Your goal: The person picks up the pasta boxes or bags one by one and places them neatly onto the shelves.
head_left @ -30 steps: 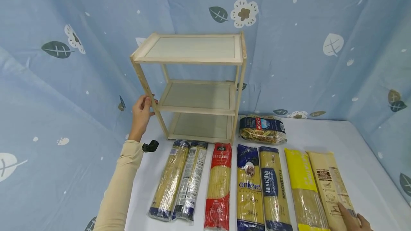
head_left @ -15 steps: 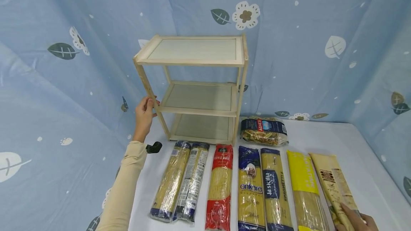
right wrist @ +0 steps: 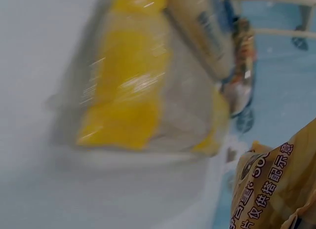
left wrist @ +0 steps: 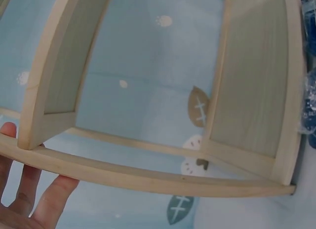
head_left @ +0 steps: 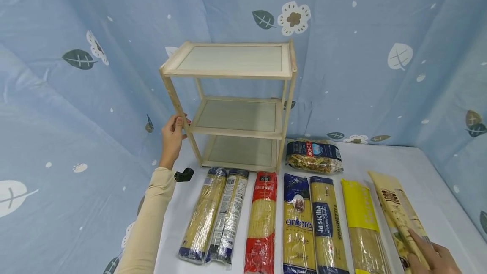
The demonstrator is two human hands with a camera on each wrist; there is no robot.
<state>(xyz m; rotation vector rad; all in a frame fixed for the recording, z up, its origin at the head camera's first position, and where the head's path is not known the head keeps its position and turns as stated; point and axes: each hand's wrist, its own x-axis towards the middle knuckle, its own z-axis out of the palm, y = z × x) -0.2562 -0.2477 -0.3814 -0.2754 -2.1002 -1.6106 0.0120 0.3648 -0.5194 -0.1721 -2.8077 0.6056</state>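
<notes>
A wooden three-tier shelf (head_left: 230, 59) stands at the back of the white table, its tiers bare. My left hand (head_left: 172, 138) grips its left front post; in the left wrist view, the fingers (left wrist: 54, 199) reach round the pale post (left wrist: 133, 175) beside a tier. At lower right, my right hand (head_left: 433, 255) holds a tan noodle packet (head_left: 393, 200) by its near end, tilted on its side. The packet's printed end also shows in the right wrist view. Left of it lies a yellow-topped noodle packet (head_left: 361, 210), blurred in the right wrist view.
Several long pasta packets lie in a row before the shelf: two with blue ends (head_left: 203, 215), a red one (head_left: 260, 219), an ankara one (head_left: 298, 227) and a la Sicilia one (head_left: 328, 223). An Agnesi pasta bag (head_left: 313, 155) sits right of the shelf. Patterned curtain (head_left: 361, 54) surrounds the table.
My right hand has taken a fuller grip on the tan packet, which has gone from lying flat to tilted on its side. My left hand keeps its hold on the post.
</notes>
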